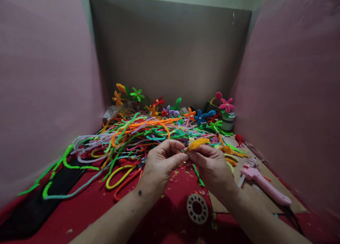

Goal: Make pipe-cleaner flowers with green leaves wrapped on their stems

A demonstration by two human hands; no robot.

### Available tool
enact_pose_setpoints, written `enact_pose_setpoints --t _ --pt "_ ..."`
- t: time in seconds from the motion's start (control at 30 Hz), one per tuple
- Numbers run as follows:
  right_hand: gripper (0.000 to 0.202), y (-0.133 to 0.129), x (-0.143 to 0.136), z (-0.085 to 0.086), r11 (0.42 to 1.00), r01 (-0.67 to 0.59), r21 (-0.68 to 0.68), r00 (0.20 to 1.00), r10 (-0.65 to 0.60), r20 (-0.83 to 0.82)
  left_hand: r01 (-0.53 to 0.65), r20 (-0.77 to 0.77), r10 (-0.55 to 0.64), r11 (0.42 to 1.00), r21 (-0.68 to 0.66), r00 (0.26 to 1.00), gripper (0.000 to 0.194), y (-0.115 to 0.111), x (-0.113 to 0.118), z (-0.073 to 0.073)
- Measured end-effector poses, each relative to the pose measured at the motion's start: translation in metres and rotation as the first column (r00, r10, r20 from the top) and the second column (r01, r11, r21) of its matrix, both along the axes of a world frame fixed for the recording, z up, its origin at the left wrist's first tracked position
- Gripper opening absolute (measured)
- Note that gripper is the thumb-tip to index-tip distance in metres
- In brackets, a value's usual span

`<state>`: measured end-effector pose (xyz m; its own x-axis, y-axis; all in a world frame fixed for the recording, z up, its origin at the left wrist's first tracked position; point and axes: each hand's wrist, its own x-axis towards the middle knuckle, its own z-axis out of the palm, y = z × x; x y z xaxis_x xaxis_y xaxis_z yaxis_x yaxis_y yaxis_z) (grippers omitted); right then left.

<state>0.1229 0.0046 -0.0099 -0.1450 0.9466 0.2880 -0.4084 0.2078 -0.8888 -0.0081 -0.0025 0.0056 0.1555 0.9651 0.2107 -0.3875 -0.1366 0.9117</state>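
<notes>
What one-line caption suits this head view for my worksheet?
Left hand and right hand meet at a fuzzy yellow piece before heaped pipe cleaners, a pink glue gun lying on cardboard.

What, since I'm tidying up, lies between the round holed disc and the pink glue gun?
In the head view: the right forearm, crossing over brown cardboard, and a strip of red surface beside the disc.

Fuzzy petal [198,143], smooth plastic glue gun [265,184], matt cardboard [261,202]

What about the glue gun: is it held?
No, the pink glue gun lies on the cardboard, gripped by neither left hand nor right hand.
</notes>
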Motion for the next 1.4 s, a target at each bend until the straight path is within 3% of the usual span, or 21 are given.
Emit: enact_pose_setpoints --t 0.27,0.43,0.7,1.1,1.4 --pt "0.006 0.0 -0.001 0.001 0.998 -0.046 -0.046 0.996 0.042 -0.073 0.046 -0.074 -0.045 0.999 0.01 0.996 0.02 0.002 -0.004 0.001" --pt "0.008 -0.001 -0.001 0.002 0.996 -0.066 -0.059 0.995 0.062 -0.072 0.124 -0.121 -0.127 0.992 -0.032 0.985 0.013 0.005 -0.008 0.002" --pt "0.009 -0.002 -0.002 -0.001 0.992 -0.088 -0.095 0.989 0.075 -0.13 0.152 -0.16 -0.162 0.986 -0.074 0.974 0.014 0.009 -0.012 -0.002" --pt "0.011 -0.003 -0.007 -0.004 0.982 -0.007 -0.188 0.986 -0.025 -0.166 0.207 -0.108 -0.222 0.969 -0.134 0.969 0.012 0.012 -0.013 -0.004" --pt "0.012 -0.001 -0.006 -0.006 0.99 -0.053 -0.128 0.985 0.031 -0.168 0.213 -0.075 -0.229 0.961 -0.177 0.97 0.013 0.013 -0.012 -0.007"
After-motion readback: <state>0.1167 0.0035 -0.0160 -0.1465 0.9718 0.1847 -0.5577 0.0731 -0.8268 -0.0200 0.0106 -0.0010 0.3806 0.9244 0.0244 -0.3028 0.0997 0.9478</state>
